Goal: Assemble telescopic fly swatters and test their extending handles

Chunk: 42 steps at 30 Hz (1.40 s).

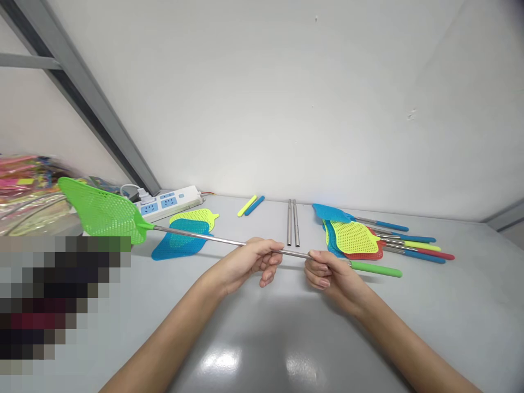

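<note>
A green fly swatter [110,215] with a long metal rod is held level across the front of me, its leaf-shaped head to the left and its green grip to the right. My left hand [256,262] pinches the middle of the rod between thumb and forefinger, the other fingers loosely curled. My right hand [327,273] is wrapped round the rod near the green grip. Below the rod on the left lie a blue swatter head [182,246] and a yellow swatter head [212,218], partly overlapping.
Behind my hands lie a yellow grip [247,206], a blue grip [254,206] and two metal rods [293,224]. Several assembled swatters [354,238] are piled at the right. A white power strip [176,200] and plastic-wrapped packages [30,185] are at the left. A wall stands behind the table.
</note>
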Available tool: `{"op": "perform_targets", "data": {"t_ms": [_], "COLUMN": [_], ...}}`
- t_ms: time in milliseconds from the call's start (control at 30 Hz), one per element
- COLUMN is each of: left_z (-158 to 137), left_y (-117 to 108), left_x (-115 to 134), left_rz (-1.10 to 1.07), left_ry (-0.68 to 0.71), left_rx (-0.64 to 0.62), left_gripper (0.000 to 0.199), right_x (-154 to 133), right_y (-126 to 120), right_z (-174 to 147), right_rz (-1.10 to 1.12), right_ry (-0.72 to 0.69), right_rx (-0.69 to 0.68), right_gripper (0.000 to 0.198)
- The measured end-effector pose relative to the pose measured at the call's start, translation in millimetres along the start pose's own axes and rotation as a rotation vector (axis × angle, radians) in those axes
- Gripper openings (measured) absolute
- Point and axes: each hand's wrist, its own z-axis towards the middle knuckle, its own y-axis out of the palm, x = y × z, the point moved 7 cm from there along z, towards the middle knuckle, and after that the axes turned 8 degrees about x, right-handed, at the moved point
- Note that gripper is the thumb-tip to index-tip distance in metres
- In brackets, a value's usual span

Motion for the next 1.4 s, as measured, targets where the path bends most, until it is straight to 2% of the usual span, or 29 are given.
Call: {"op": "perform_targets", "data": {"t_ms": [733, 1233, 1400], "left_z": [-4.3, -4.3, -3.1], "left_y": [-7.1, -17.1, -12.3], "left_x": [4.5, 6.2, 4.7], "left_rz": [0.05, 0.069, 0.125], "left_ry": [0.008, 0.028, 0.05], "left_rx": [-0.009, -0.005, -0.016], "left_gripper": [0.034, 0.034, 0.036], "right_x": [-3.9, -3.7, -2.8], "right_y": [0.3, 1.0, -1.3], "right_z": [-2.2, -1.7, 0.4], "right_rz": [0.057, 0.004, -0.015], "right_ry": [-0.037, -0.082, -0.087], "right_rx": [-0.017, 0.01, 0.012], "right_gripper": [0.034, 0.035, 0.036]}}
